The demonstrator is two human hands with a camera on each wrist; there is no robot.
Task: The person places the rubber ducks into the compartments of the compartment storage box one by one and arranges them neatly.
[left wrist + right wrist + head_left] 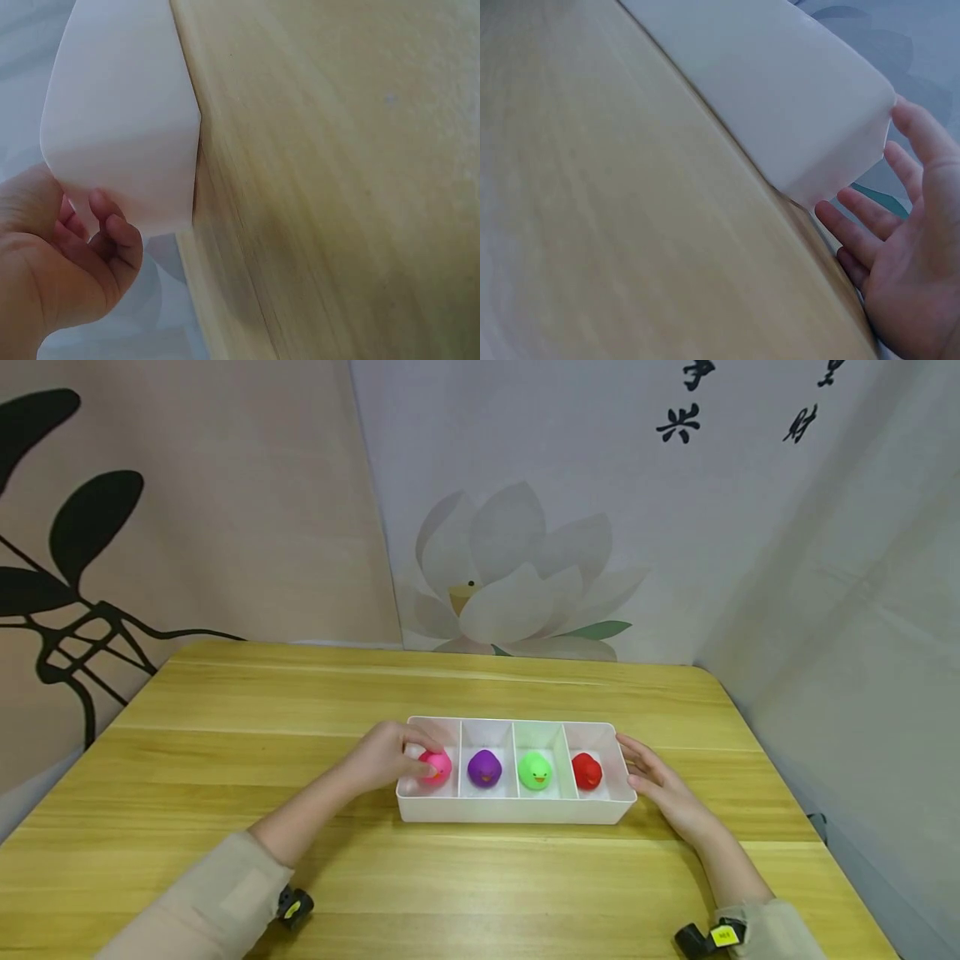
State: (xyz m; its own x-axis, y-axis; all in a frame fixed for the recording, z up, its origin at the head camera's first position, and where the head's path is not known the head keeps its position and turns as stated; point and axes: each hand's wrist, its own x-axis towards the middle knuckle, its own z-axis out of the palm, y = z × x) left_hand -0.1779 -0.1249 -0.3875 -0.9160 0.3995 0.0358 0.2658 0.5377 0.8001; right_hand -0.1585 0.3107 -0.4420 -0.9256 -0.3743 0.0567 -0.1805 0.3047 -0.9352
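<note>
A white box (510,811) with a row of compartments stands on the table. My left hand (392,755) reaches over its left end, thumb and fingertips pinching a pink toy duck (442,767) inside the leftmost compartment. One toy duck sits in each of the others: purple (484,768), green (535,770), then red (587,772) at the far right. Beside the right end, my right hand (663,787) has its fingers spread, with the thumb at the rim. In the left wrist view, the box wall hides the pink duck.
The wooden table (480,885) extends around the box on all sides. Behind it hangs a pale cloth backdrop (750,568) with a lotus print and dark characters. Small black wrist cameras (295,907) sit at both sleeve cuffs.
</note>
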